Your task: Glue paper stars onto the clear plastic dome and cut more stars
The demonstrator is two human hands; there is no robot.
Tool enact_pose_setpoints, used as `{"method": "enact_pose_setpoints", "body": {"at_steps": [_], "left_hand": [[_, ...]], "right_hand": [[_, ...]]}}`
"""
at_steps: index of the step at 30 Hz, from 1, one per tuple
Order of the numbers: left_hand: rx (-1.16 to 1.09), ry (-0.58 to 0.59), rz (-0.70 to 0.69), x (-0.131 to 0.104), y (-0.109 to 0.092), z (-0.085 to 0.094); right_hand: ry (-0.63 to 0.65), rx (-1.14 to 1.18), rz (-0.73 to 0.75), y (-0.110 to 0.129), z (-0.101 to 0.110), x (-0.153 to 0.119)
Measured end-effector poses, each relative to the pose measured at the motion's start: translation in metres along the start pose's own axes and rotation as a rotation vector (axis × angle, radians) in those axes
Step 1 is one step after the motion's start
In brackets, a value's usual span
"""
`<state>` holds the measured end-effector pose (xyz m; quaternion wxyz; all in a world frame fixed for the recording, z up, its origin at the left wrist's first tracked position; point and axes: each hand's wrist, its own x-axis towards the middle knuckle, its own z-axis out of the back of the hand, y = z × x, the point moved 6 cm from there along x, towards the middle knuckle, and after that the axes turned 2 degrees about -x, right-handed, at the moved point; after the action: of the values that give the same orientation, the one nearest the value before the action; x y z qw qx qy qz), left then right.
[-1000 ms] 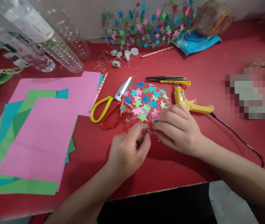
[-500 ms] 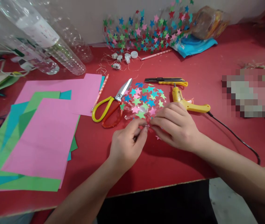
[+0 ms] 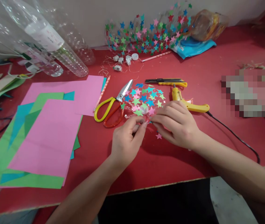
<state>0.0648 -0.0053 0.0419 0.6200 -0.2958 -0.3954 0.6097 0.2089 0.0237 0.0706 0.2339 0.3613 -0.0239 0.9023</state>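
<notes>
My left hand (image 3: 129, 140) is closed in a pinch, thumb against forefinger, in front of a clear plastic piece covered with colourful paper stars (image 3: 144, 99). Close beside it, my right hand (image 3: 175, 123) also has its fingers drawn together, the fingertips almost meeting those of the left. Something tiny and pinkish shows between the two pinches, too small to name. A loose pink paper star (image 3: 158, 136) lies just below the right fingers. Left of the plastic piece rest scissors (image 3: 115, 105) with yellow and red handles, blades apart. A yellow glue gun (image 3: 196, 107) lies behind the right hand.
A cutter knife (image 3: 166, 81) lies beyond the plastic piece. Coloured paper sheets (image 3: 45, 137) are stacked at left, with plastic bottles (image 3: 53, 40) behind. At the back stand star-covered clear plastic (image 3: 146, 37), small white pieces (image 3: 125, 59) and a blue packet (image 3: 193, 48).
Both hands stay together in nearly the same place, with only small finger movements. The view has shifted slightly, so the papers and bottles appear a little further right.
</notes>
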Motion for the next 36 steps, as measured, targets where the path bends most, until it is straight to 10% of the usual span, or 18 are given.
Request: {"method": "enact_pose_setpoints", "body": {"at_steps": [36], "left_hand": [[0.005, -0.032, -0.034, 0.0031, 0.0040, -0.0050]], "right_hand": [[-0.005, -0.012, 0.026, 0.0015, 0.0007, 0.0007]]}}
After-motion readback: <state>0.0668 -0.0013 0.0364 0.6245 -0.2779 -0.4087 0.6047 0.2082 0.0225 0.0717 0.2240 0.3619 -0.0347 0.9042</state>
